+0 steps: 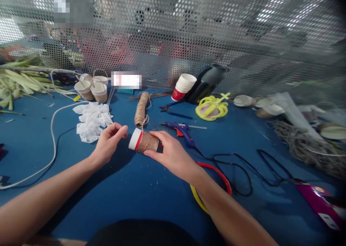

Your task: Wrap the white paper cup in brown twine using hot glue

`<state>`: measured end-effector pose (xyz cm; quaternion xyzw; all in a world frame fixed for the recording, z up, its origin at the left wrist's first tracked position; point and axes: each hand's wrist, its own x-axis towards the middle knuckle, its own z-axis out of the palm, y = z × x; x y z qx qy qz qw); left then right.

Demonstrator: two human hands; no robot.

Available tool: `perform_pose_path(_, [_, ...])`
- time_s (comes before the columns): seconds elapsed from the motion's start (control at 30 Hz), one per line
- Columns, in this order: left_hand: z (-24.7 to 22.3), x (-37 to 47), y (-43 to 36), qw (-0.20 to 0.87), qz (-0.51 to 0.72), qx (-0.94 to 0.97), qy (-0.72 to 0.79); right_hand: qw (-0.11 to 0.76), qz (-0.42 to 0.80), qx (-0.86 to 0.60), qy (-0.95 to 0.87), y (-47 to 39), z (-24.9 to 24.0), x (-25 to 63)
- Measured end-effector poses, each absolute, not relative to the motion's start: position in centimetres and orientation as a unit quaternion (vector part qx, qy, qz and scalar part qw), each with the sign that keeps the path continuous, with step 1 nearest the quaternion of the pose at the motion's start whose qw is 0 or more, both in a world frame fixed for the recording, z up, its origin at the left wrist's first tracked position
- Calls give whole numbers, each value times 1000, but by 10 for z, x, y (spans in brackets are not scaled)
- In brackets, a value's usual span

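Note:
My right hand [170, 150] grips a paper cup [144, 141] lying on its side. Brown twine is wound around much of the cup, with a red band and a white end left bare. From the cup a strand of twine runs up to a twine spool [141, 109] just behind it. My left hand [109, 139] is closed to the left of the cup, apart from it, thumb against the curled fingers; whatever it may pinch is hidden. White gauzy fabric [93, 121] lies beyond it. A blue glue gun [181, 130] rests behind my right hand.
Twine-wrapped cups [99, 92], pliers [175, 111], stacked paper cups [184, 85], a dark thermos [208, 82] and a yellow crown-shaped piece [212, 108] stand or lie toward the perforated metal screen [162, 33]. Black cord [229, 155] and a red-yellow ring [223, 175] lie at right.

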<state>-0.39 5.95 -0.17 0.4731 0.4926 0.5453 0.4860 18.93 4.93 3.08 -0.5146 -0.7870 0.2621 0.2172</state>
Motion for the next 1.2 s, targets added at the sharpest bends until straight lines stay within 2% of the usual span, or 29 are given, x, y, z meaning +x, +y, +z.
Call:
perform_pose_path(0.3, [1,1,48,569,393,568,446,223,260,-509,-790,47,26,185])
perform_pose_path(0.43, [-1,5,45,570,369,585,445,212,261,-495,-801,46,25,185])
perform_pose_path(0.53, [0,6,42,555,345,609,449,236,278,-478,-799,47,30,185])
perform_pose_path(0.77, [6,9,33,506,286,693,427,293,396,-480,-726,52,30,180])
perform_pose_path(0.87, [7,9,32,502,269,707,419,296,443,-471,-703,52,26,179])
perform_pose_path(1.2, [4,7,31,573,283,655,403,320,458,-473,-681,49,25,177])
